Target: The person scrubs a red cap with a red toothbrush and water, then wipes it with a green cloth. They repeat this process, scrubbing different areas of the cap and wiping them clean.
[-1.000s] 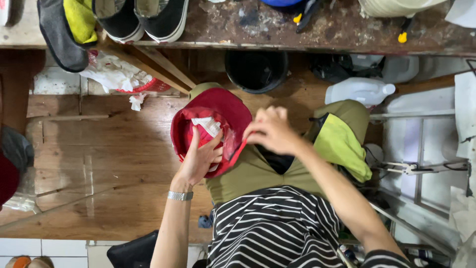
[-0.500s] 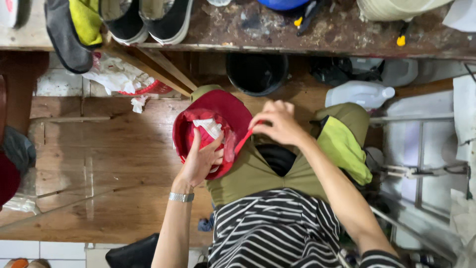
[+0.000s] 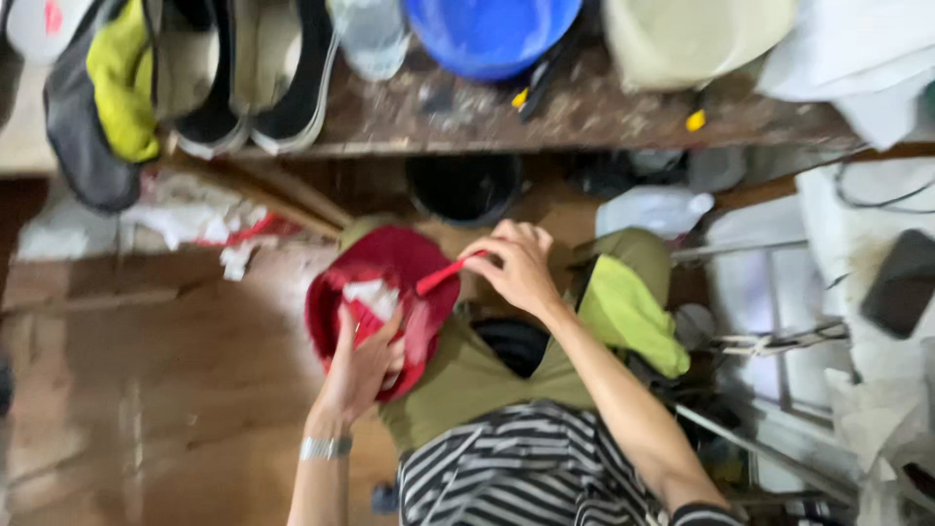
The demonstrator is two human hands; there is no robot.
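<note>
A red cap (image 3: pixel 399 282) rests on my lap, over olive-green trousers (image 3: pixel 467 380). My left hand (image 3: pixel 362 368) grips the cap's near edge, beside a white label (image 3: pixel 368 292) inside it. My right hand (image 3: pixel 518 265) pinches a thin red strap or handle (image 3: pixel 443 276) that reaches into the cap from the right. The frame is blurred, so I cannot make out what the red piece is. A yellow-green cloth (image 3: pixel 628 312) lies over my right knee.
A worn wooden bench (image 3: pixel 584 112) runs across the top, with shoes (image 3: pixel 243 68), a clear bottle (image 3: pixel 370 34), a blue bowl (image 3: pixel 492 34) and a cream container (image 3: pixel 696 39). A black bucket (image 3: pixel 466 185) stands under it. Wooden floor (image 3: pixel 146 390) lies left, white clutter right.
My right hand has moved from above the cap's right side to its upper right rim and now holds a thin red piece. The view has tilted up slightly and blurred.
</note>
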